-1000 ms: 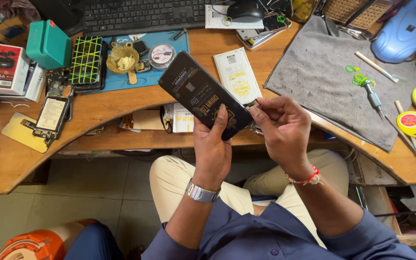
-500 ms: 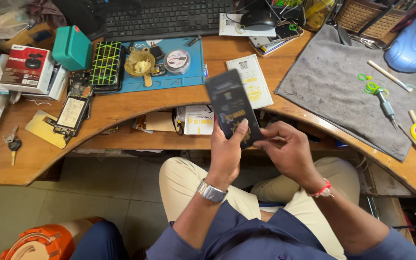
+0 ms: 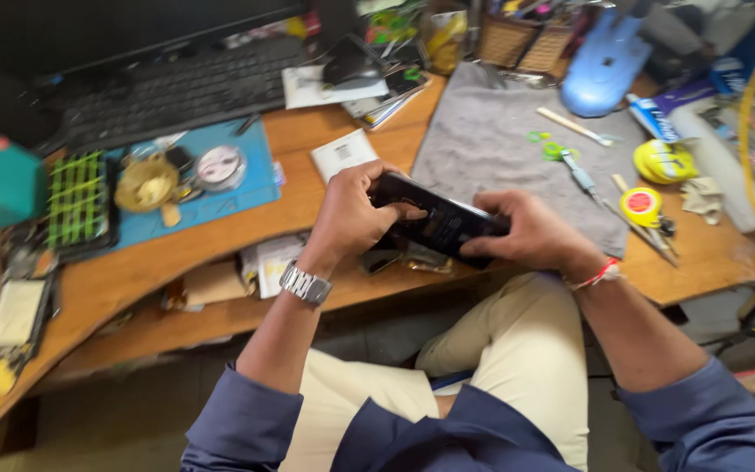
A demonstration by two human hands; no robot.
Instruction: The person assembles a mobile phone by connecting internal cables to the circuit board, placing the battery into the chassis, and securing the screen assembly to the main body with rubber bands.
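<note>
A black phone [image 3: 440,223] sits lengthwise between both hands, held just above the front edge of the wooden desk [image 3: 220,245] and over the person's lap. The left hand [image 3: 353,217] is clamped on its left end, thumb lying across the dark face. The right hand [image 3: 530,236] grips the right end, fingers curled around it. A grey mat [image 3: 500,149] lies just behind the phone.

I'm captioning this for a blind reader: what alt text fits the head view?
Both hands, left hand and right hand, grip a black phone flat above a cluttered wooden desk, by a grey mat, a blue mat and a keyboard.
</note>
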